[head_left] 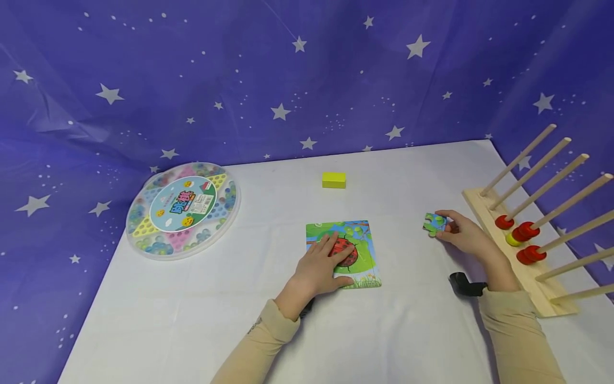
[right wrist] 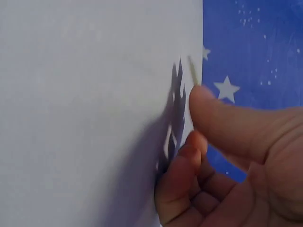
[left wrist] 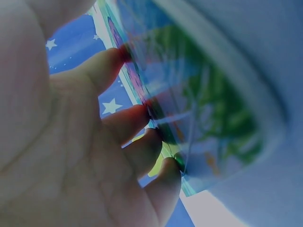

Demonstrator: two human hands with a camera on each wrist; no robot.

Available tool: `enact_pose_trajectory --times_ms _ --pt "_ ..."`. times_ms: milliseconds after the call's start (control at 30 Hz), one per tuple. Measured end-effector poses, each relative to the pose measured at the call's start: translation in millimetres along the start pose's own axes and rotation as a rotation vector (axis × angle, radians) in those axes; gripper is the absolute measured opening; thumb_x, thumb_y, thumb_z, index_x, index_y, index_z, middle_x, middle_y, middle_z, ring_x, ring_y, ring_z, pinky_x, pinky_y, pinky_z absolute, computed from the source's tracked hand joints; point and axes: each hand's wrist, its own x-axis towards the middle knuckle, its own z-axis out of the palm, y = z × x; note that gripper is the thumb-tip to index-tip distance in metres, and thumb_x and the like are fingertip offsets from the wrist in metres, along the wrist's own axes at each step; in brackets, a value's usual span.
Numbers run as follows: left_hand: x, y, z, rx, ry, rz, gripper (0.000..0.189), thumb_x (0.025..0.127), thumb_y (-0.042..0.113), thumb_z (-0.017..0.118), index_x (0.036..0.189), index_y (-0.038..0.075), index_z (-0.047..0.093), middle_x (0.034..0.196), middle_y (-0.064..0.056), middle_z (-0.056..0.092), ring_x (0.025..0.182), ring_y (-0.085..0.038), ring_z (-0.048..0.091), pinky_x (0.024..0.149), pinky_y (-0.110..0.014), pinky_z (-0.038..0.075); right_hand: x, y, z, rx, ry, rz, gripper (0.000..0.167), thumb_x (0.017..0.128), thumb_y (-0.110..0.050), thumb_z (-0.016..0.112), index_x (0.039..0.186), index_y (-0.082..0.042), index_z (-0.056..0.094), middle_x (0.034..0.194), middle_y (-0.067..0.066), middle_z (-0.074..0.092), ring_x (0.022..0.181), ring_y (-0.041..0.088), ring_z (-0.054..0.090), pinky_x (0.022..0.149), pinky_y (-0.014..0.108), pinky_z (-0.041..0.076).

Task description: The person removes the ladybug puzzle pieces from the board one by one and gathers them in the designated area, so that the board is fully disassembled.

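A square ladybug jigsaw puzzle point(head_left: 366, 266) lies flat on the white table. My left hand point(head_left: 316, 269) rests on it with spread, straight fingers, covering part of the ladybug; in the left wrist view the fingertips point(left wrist: 168, 172) touch the puzzle's surface. Off to the right, my right hand point(head_left: 465, 234) pinches a blue and green jigsaw piece point(head_left: 434, 224) between thumb and fingers. Seen edge-on in the right wrist view, that piece point(right wrist: 192, 70) shows as a thin strip beyond the thumb.
At the back left is a round, clear-lidded Chinese checkers box point(head_left: 225, 213) with coloured marbles. A yellow block point(head_left: 333, 180) sits behind the puzzle. Along the right edge, a wooden rod stand point(head_left: 475, 198) with red and yellow beads has tall pegs leaning outward, close to my right forearm.
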Motion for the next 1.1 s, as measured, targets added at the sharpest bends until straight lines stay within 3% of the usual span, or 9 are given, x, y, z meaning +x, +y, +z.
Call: enact_pose_trajectory --times_ms 233,400,533,667,767,933,1100 --pt "-2.0 0.0 1.6 0.021 -0.001 -0.013 0.069 0.081 0.061 0.049 0.142 0.036 0.028 0.150 -0.006 0.009 0.136 -0.023 0.009 0.107 -0.038 0.015 1.2 4.5 -2.2 -0.066 -0.008 0.082 0.054 0.087 -0.007 0.055 0.132 0.008 0.030 0.095 0.023 0.046 0.085 0.035 0.045 0.070 0.044 0.040" --pt "-3.9 -0.5 2.1 0.056 0.001 -0.011 0.069 0.082 0.063 0.046 0.142 0.036 0.026 0.150 -0.006 0.008 0.136 -0.024 0.009 0.106 -0.039 0.016 4.2 2.1 -2.9 -0.129 -0.010 0.086 0.060 0.086 -0.010 0.055 0.134 0.012 0.025 0.100 0.033 0.046 0.091 0.044 0.045 0.079 0.056 0.037" --pt "-7.0 -1.3 1.9 0.072 0.008 -0.003 0.069 0.083 0.062 0.044 0.143 0.034 0.024 0.150 -0.006 0.008 0.136 -0.025 0.010 0.106 -0.041 0.017 5.8 -8.9 0.8 -0.114 0.029 0.083 0.064 0.090 -0.018 0.052 0.134 0.015 0.021 0.105 0.037 0.042 0.098 0.048 0.041 0.082 0.060 0.033" --pt "-13.1 -2.6 1.2 0.048 -0.006 0.005 0.069 0.085 0.059 0.045 0.144 0.032 0.023 0.151 -0.006 0.007 0.136 -0.025 0.008 0.106 -0.042 0.016 10.6 -32.9 13.3 -0.018 0.046 0.003 0.059 0.093 -0.024 0.051 0.133 0.013 0.029 0.110 0.034 0.042 0.100 0.046 0.044 0.080 0.055 0.038" --pt "-19.0 -3.5 1.1 0.025 -0.021 -0.001 0.068 0.085 0.057 0.046 0.144 0.032 0.023 0.151 -0.007 0.007 0.136 -0.026 0.007 0.106 -0.042 0.015 18.4 -56.4 31.2 0.017 0.032 -0.094 0.048 0.091 -0.022 0.054 0.127 0.008 0.043 0.104 0.026 0.048 0.090 0.037 0.051 0.073 0.045 0.043" --pt "-25.4 -4.4 3.4 0.019 -0.023 -0.035 0.064 0.086 0.055 0.045 0.143 0.034 0.025 0.150 -0.011 0.007 0.135 -0.032 0.006 0.106 -0.043 0.016 29.7 -93.5 71.3 -0.005 -0.055 -0.266 0.037 0.087 -0.017 0.061 0.119 0.001 0.056 0.095 0.013 0.052 0.080 0.021 0.048 0.068 0.034 0.040" --pt "-26.1 -4.9 4.8 0.025 -0.019 -0.044 0.063 0.086 0.056 0.045 0.142 0.035 0.026 0.150 -0.013 0.007 0.135 -0.034 0.006 0.104 -0.044 0.020 33.3 -118.9 97.2 -0.102 -0.167 -0.319 0.050 0.086 -0.021 0.062 0.127 0.004 0.048 0.109 0.018 0.050 0.091 0.025 0.050 0.077 0.041 0.043"
